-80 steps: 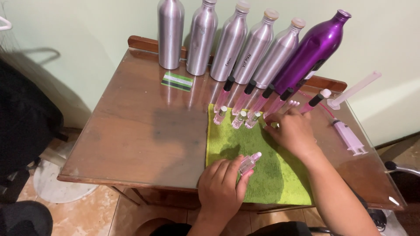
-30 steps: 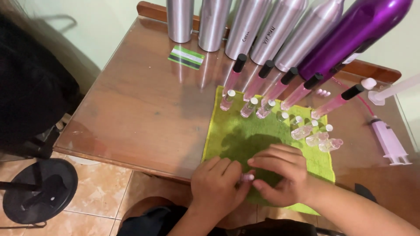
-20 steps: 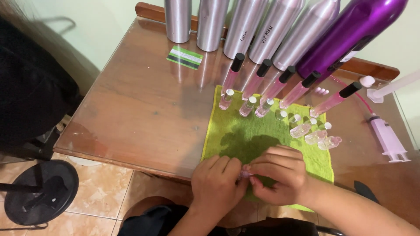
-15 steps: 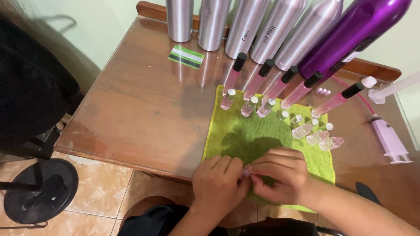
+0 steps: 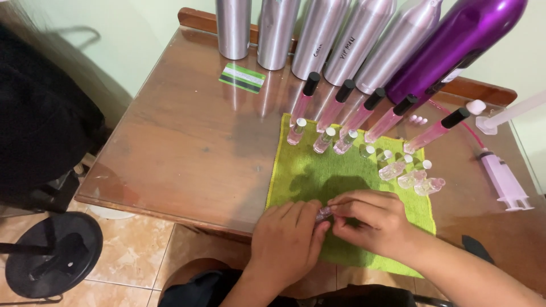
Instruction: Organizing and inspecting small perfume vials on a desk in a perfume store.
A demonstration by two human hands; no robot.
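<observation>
While both hands meet over the near part of the green cloth [image 5: 318, 176], the left hand [image 5: 287, 241] curls its fingers around a small clear vial [image 5: 323, 214] and the right hand [image 5: 372, 222] pinches the vial's end between fingertips; the vial lies just above the cloth, close to the worktop's [image 5: 182, 148] front edge, and most of it is hidden by the fingers, so whether it bears a cap cannot be told; the cloth's near edge hangs at or past that front edge; to the left of the cloth a broad stretch of bare brown worktop stays open as far as a green striped card [image 5: 243, 78]; behind the cloth stand small capped vials [image 5: 321, 139] and pink tubes with black caps [image 5: 304, 99]; silver bottles [image 5: 276, 31] and a purple bottle [image 5: 455, 45] line the far edge, their tops cut off; a lilac syringe [image 5: 503, 182] lies right.
</observation>
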